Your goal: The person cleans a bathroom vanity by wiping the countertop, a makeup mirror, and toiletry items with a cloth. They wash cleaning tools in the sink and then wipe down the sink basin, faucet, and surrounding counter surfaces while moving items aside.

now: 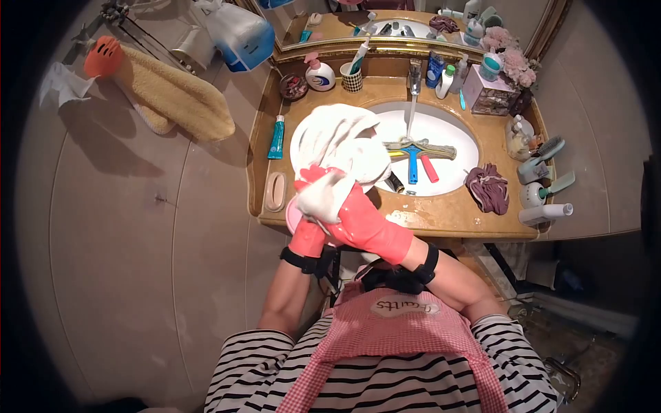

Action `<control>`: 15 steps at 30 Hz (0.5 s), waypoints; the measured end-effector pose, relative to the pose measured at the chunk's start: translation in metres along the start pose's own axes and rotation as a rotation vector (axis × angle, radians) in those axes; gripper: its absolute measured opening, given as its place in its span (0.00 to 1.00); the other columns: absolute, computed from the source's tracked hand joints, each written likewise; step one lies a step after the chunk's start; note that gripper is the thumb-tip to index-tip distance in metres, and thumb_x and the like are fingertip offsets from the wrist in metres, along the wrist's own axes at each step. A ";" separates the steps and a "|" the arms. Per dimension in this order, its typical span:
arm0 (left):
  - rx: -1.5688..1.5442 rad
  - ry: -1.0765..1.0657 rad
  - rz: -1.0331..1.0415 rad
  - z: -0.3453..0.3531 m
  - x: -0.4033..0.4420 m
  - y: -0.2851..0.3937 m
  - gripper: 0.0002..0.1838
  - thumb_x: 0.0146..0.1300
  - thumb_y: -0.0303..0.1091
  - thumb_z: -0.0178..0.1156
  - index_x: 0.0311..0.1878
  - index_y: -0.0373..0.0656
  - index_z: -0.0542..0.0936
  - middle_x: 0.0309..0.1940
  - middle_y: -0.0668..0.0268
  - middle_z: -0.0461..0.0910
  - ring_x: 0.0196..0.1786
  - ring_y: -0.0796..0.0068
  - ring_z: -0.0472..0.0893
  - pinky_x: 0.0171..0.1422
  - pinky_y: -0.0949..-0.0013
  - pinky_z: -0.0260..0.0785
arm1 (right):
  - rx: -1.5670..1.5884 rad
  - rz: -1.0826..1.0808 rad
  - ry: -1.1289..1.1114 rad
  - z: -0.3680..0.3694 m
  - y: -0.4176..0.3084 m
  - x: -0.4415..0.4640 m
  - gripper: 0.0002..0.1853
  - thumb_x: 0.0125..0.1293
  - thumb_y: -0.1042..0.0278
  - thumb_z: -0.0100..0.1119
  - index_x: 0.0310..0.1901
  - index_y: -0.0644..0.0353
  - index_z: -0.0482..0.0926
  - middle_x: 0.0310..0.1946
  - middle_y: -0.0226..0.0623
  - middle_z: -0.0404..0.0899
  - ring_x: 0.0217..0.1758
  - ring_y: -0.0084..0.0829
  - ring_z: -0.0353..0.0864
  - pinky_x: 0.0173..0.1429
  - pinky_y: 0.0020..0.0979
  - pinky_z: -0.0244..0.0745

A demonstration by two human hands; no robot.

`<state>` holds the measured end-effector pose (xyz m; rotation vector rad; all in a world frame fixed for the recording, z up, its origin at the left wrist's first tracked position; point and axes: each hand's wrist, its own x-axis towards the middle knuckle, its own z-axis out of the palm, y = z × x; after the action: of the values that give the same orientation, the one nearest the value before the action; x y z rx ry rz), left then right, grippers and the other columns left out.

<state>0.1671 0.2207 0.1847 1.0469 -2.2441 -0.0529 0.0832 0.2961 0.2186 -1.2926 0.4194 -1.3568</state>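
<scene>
Both my hands wear pink rubber gloves and are together over the counter's front left edge. My left hand [310,237] grips a wet-looking white cloth [325,196] from below and behind; its fingers are partly hidden. Across the front of that cloth, my right hand [368,224] is closed on it. Just beyond them a bulky white towel [337,134] lies bunched on the counter, overlapping the sink's left rim. Part of a pink rounded object [295,215] shows beneath my hands; I cannot make out its kind.
In the white sink [463,141] lie tools with blue [413,167] and red [429,168] handles, under the faucet [414,79]. A purple cloth [487,189] sits to the right. A soap dish [275,191], toothpaste tube [277,138] and pump bottle [320,74] stand left.
</scene>
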 end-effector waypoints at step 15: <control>-1.759 0.330 -0.658 0.003 -0.076 0.005 0.27 0.67 0.41 0.50 0.67 0.42 0.66 0.65 0.57 0.68 0.62 0.65 0.73 0.68 0.59 0.64 | -0.066 0.307 0.461 -0.120 -0.072 0.027 0.24 0.63 0.77 0.58 0.62 0.61 0.69 0.47 0.38 0.81 0.45 0.26 0.82 0.47 0.27 0.79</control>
<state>0.1969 0.2763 0.1427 0.5317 -0.7452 -1.6002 -0.0449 0.2420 0.2518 -0.9112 0.9466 -1.3773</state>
